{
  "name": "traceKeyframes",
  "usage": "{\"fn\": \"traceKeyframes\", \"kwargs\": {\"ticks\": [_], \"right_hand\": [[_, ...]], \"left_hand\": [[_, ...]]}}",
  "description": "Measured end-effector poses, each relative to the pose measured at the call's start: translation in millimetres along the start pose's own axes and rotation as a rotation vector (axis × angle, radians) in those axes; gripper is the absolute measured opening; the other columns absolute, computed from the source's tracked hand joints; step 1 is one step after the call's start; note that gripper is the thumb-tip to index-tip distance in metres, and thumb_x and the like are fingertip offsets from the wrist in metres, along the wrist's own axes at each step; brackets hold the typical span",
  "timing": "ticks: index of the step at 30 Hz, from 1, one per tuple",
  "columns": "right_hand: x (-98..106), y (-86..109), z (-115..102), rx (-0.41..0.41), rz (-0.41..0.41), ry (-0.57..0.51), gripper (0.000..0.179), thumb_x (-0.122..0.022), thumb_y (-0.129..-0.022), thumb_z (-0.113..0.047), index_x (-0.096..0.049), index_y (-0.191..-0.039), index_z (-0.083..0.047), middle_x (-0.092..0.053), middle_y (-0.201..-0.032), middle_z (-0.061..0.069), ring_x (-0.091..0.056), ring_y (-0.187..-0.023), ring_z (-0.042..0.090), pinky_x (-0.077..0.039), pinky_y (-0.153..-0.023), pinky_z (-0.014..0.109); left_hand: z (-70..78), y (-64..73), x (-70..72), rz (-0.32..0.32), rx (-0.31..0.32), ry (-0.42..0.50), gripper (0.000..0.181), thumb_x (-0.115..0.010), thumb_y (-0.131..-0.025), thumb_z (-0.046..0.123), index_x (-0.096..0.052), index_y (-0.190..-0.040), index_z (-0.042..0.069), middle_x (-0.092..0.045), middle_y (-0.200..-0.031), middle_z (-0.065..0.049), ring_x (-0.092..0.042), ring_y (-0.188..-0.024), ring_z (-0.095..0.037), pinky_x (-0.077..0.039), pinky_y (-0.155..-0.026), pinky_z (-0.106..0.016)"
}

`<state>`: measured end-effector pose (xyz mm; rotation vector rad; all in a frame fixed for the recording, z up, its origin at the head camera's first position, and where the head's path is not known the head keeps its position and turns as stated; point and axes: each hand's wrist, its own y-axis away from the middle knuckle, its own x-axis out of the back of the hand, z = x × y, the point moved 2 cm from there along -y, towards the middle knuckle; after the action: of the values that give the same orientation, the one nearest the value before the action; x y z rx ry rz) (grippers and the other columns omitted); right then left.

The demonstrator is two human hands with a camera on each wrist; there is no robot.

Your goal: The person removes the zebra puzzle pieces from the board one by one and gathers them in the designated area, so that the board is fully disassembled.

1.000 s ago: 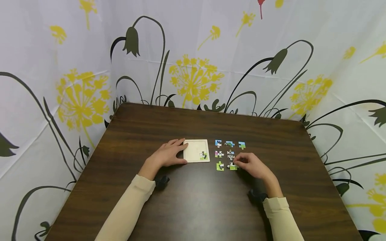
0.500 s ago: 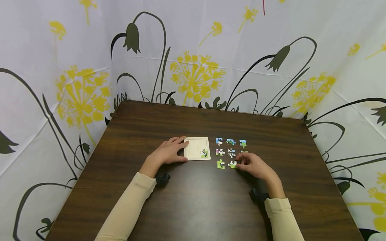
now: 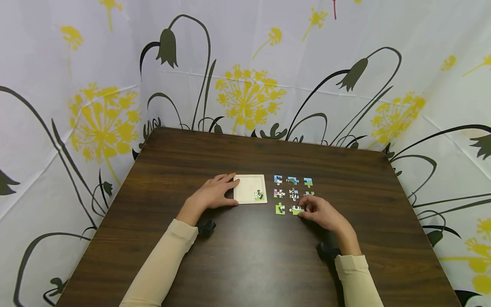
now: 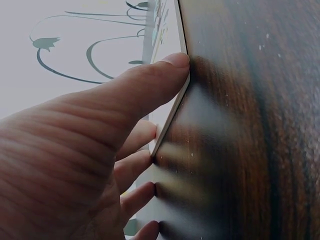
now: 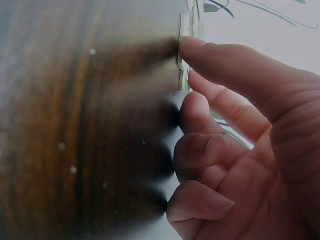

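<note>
In the head view a shallow pale puzzle tray [image 3: 249, 187] lies on the table with one green panda piece [image 3: 259, 195] in its near right corner. My left hand [image 3: 211, 195] rests at the tray's left edge, fingers spread; the left wrist view has the thumb [image 4: 175, 61] against the rim. To the right, loose jigsaw pieces [image 3: 293, 195] lie spaced apart in rows. My right hand [image 3: 322, 212] is at the nearest row, thumb and index finger pinching a green-and-white puzzle piece [image 3: 295, 210] by its right side. That piece appears edge-on beside the thumb in the right wrist view.
The dark wooden table [image 3: 245, 256] reaches back to a white curtain [image 3: 245, 55] printed with flowers. Blue-topped pieces [image 3: 293, 181] form the far row. Another piece [image 3: 309, 194] is partly hidden behind the right hand. Black wrist cameras sit under both wrists.
The right thumb and index have shifted slightly and closed on the near-row piece, and a piece behind that hand has come into sight. The left hand stays at the tray. The head view tilted slightly.
</note>
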<state>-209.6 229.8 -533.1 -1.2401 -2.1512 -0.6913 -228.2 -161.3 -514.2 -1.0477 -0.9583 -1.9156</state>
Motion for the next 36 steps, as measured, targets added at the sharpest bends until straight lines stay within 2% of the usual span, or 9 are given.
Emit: {"fn": "traceKeyframes", "kwargs": {"ticks": [8,13,22,29,36], "right_hand": [[5.0,0.4,0.6,0.000,0.054,-0.036,0.020,-0.074,-0.104,-0.024,-0.073,-0.121,-0.013,-0.068,-0.087,0.004,-0.060,-0.076,0.017,-0.051,-0.070,0.028],[12.0,-9.4,-12.0,0.021,0.101,0.001,0.017,-0.072,-0.106,-0.028,-0.075,-0.116,-0.016,-0.067,-0.091,0.004,-0.058,-0.080,0.019,-0.051,-0.070,0.030],[8.8,-44.2,-55.2,0.113,0.010,0.080,0.021,-0.074,-0.104,-0.026,-0.074,-0.119,-0.012,-0.073,-0.094,0.002,-0.062,-0.082,0.017,-0.052,-0.072,0.033],[-16.8,-74.9,-78.7,0.157,-0.102,0.144,0.026,-0.075,-0.102,-0.022,-0.070,-0.124,-0.010,-0.072,-0.092,-0.001,-0.064,-0.080,0.013,-0.054,-0.074,0.032],[-42.0,-92.1,-88.4,0.117,-0.155,0.208,0.031,-0.079,-0.100,-0.023,-0.068,-0.128,-0.015,-0.066,-0.085,-0.001,-0.058,-0.069,0.013,-0.050,-0.065,0.031]], "left_hand": [[0.4,1.1,1.7,0.018,0.003,0.032,0.088,-0.075,-0.100,0.050,-0.033,-0.171,0.018,-0.022,-0.181,-0.010,-0.021,-0.166,-0.039,-0.022,-0.130,-0.068],[0.8,2.2,3.5,0.036,0.018,0.064,0.095,-0.077,-0.099,0.049,-0.027,-0.173,0.016,-0.023,-0.181,-0.009,-0.021,-0.166,-0.038,-0.021,-0.131,-0.067],[0.8,-2.1,1.9,0.002,0.018,0.033,0.097,-0.075,-0.099,0.051,-0.026,-0.173,0.013,-0.021,-0.181,-0.009,-0.019,-0.166,-0.039,-0.021,-0.131,-0.067],[0.7,-2.4,2.9,-0.007,0.021,0.038,0.096,-0.076,-0.099,0.050,-0.027,-0.172,0.013,-0.021,-0.181,-0.010,-0.020,-0.166,-0.039,-0.021,-0.130,-0.067],[3.5,-0.5,6.5,-0.014,0.026,0.064,0.093,-0.077,-0.099,0.047,-0.030,-0.172,0.012,-0.022,-0.181,-0.009,-0.021,-0.165,-0.039,-0.021,-0.130,-0.068]]}}
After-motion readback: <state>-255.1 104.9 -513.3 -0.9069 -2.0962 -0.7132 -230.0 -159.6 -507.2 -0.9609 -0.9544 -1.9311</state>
